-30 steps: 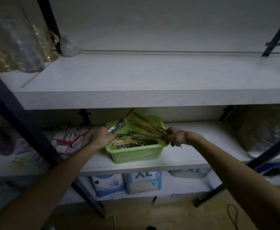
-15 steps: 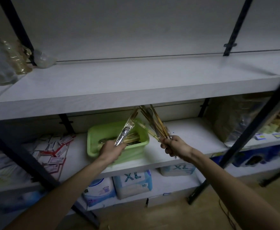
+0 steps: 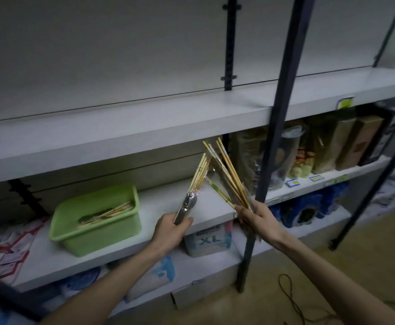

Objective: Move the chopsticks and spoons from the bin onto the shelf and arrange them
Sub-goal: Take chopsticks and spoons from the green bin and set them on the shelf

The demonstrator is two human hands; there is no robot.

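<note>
Chopsticks of pale wood, some in clear wrappers, appear in three places in the frame. At the lower left, a light green plastic bin [image 3: 93,227] stands on the grey middle shelf board [image 3: 163,202], and a few loose chopsticks [image 3: 107,213] lie inside it, together with something dark that I cannot identify. Left of the bin, small white and red paper packets [image 3: 6,245] lie on the same board.

Near the centre of the frame, the left hand [image 3: 170,231] grips a wrapped spoon and chopstick set [image 3: 195,186] at its lower end; the fingers curl around it, and the sticks point up and to the right. Just right of it, the right hand [image 3: 259,221] grips a bundle of wooden chopsticks [image 3: 227,177], which spreads like a fan up and to the left. The tips of both bundles come close together in front of the middle board, below the wide grey upper shelf [image 3: 121,137].

A dark metal upright post [image 3: 278,113] crosses the frame right of the hands. At the right side, brown boxes and bagged goods [image 3: 346,141] stand on the shelf. Under the middle board, a white package marked XL [image 3: 207,240] is visible.
</note>
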